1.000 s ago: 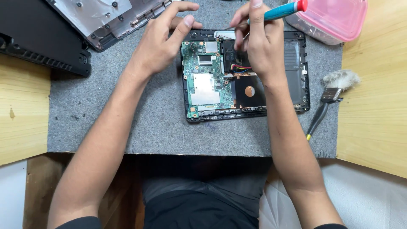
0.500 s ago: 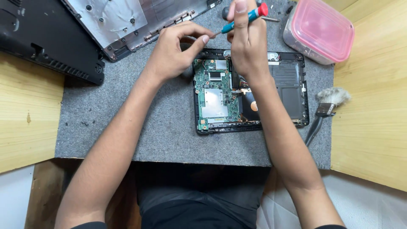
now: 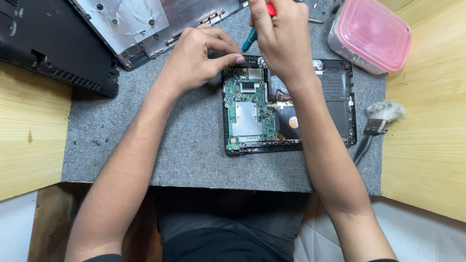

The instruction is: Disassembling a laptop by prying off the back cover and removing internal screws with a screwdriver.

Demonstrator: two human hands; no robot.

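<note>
Working the laptop's far edge

Near, mid-frame: opened laptop (image 3: 289, 114) on the grey mat (image 3: 184, 155), green board (image 3: 247, 114) exposed. Farther, left hand (image 3: 196, 60) pinches at the board's top-left corner. Right hand (image 3: 281, 36), closed around a screwdriver (image 3: 250, 39), sits directly above. Its shaft slants down-left toward the left fingertips. Tip hidden; handle cut off by the frame's top.

A grey felt mat (image 3: 194, 145) carries an opened laptop base (image 3: 335, 92), brush (image 3: 381, 121) and pink-lidded box (image 3: 371, 34).

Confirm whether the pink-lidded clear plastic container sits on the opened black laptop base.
No, the pink-lidded container rests on the grey felt mat, beyond the laptop base's far right corner.
</note>
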